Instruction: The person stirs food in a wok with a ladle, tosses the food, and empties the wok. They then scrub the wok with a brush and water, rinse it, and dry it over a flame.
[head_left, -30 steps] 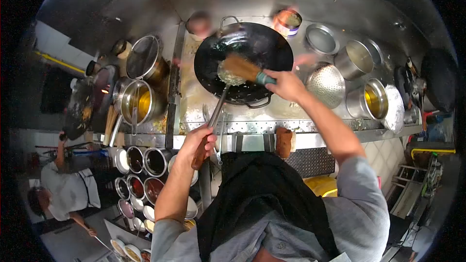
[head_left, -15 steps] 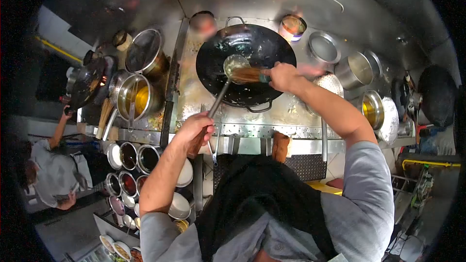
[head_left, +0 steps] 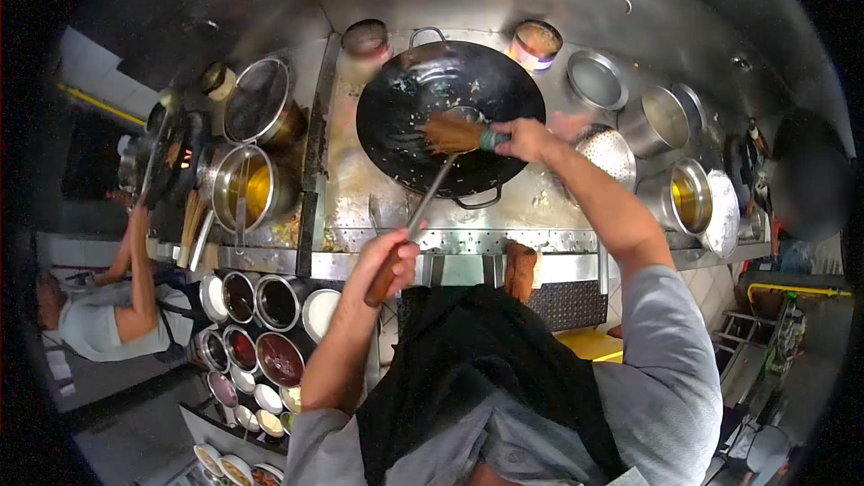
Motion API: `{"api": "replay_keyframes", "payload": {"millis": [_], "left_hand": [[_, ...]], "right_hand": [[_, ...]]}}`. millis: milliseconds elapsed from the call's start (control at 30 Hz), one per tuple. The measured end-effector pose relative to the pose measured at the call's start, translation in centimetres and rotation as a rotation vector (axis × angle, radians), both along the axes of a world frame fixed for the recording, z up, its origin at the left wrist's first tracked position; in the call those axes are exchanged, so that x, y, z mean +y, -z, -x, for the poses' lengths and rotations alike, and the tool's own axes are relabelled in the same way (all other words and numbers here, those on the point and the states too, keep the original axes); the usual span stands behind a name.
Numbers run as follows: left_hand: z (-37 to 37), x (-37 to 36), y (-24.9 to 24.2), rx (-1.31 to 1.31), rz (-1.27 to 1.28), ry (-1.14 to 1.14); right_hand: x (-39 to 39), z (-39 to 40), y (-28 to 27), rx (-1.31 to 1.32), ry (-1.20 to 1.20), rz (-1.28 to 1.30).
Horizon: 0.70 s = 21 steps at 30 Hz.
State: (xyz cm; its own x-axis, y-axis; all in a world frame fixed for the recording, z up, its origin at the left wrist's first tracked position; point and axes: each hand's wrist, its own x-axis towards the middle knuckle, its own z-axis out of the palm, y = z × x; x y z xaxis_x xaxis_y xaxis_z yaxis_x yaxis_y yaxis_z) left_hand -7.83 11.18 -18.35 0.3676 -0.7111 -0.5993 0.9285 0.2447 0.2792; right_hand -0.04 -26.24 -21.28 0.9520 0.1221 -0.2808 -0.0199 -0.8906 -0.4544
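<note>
A large black wok with scattered pale food bits on its inside sits on the wet steel stove top. My left hand is closed round the wooden handle of a long metal ladle, whose bowl is inside the wok, partly hidden by a brush. In my right hand I grip the bound green end of this brown bristle brush. Its bristles are spread over the ladle's bowl in the wok.
Pots with yellow oil stand left and right. A perforated ladle lies right of the wok; cans stand behind. Sauce containers are at lower left. A co-worker handles another wok at far left.
My left hand and the ladle have moved right, its bowl now lower right in the wok under the brush. The bristles have spread out. The co-worker's arms and pan have shifted.
</note>
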Motion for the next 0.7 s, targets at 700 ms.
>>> {"api": "replay_keyframes", "payload": {"millis": [700], "left_hand": [[-4.7, 2.3, -4.6, -0.749, -0.711, 0.614]], "right_hand": [[1.1, 0.8, -10.3, -0.335, 0.124, 0.447]]}}
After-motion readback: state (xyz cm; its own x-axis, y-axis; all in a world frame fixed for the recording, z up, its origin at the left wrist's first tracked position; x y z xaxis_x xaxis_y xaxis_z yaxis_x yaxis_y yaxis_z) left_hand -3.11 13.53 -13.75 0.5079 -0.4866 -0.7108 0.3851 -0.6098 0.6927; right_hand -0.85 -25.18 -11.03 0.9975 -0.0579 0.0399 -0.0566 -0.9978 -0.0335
